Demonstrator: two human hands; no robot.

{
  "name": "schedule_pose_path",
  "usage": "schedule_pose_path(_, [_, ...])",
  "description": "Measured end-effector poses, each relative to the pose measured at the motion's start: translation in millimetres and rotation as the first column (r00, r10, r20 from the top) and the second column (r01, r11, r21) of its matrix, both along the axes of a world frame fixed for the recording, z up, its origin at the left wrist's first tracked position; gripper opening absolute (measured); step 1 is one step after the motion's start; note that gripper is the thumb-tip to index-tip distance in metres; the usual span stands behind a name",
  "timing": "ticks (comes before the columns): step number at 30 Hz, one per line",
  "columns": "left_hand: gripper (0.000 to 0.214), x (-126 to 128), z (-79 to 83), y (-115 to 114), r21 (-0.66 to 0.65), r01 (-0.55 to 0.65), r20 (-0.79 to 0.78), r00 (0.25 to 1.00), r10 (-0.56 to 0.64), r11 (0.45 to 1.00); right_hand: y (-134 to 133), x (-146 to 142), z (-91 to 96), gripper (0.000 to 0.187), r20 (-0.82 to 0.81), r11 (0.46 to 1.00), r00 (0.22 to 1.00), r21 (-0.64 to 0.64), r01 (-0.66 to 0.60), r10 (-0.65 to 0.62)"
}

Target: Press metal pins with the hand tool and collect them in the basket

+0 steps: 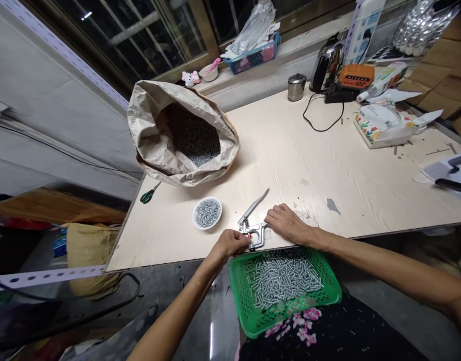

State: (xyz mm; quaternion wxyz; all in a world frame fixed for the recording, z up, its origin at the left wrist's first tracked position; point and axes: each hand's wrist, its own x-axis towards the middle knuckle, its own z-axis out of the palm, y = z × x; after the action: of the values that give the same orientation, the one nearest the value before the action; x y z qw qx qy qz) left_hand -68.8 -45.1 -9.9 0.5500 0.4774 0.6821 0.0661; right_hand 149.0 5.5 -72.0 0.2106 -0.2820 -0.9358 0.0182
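Silver hand-press pliers (258, 233) lie at the table's front edge, their upper lever (256, 204) raised. My right hand (287, 223) is closed around the pliers' other handle, which the fingers mostly hide. At the jaw, beside a small red part, my left hand (230, 243) pinches with thumb and finger; whatever is between them is too small to make out. Left of the pliers stands a white bowl (207, 213) of small metal pins. Below the table edge, a green basket (236, 296) rests by my lap, holding many similar metal pieces.
A large open sack (148, 125) with dark metal pieces inside stands at the back left. Green-handled scissors (148, 194) lie near the left edge. Farther right are a metal canister (296, 87), a kettle (327, 60), an orange battery (356, 76) and a tissue pack (384, 125).
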Motion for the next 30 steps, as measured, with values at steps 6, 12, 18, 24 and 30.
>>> schedule_pose_path(6, [0.033, 6.2, 2.1, -0.3, -0.044, -0.028, -0.038, 0.999, 0.026, 0.999, 15.4, 9.0, 15.8, 0.013, -0.019, 0.977, 0.997, -0.198, -0.076, 0.073])
schedule_pose_path(12, [0.033, 13.3, 4.2, 0.0, -0.041, -0.059, -0.042, 0.997, 0.058, 0.997, 61.3, -5.1, 24.1, 0.015, 0.097, 0.992, 0.994, -0.104, 0.069, -0.059])
schedule_pose_path(18, [0.035, 17.6, 6.4, -4.8, -0.052, -0.152, -0.051, 0.987, 0.150, 0.987, 70.8, -3.1, 23.3, 0.008, 0.081, 0.990, 0.996, -0.130, 0.045, -0.035])
schedule_pose_path(24, [0.036, 18.2, 7.0, -5.6, -0.047, -0.167, -0.023, 0.986, 0.166, 0.985, 58.5, 32.3, 25.1, 0.094, 0.060, 0.956, 0.993, -0.279, -0.084, 0.105])
schedule_pose_path(30, [0.035, 18.0, 2.3, -9.9, -0.013, -0.197, 0.019, 0.980, 0.197, 0.980, 56.1, 40.3, 28.4, 0.095, 0.059, 0.946, 0.984, -0.290, -0.146, 0.170])
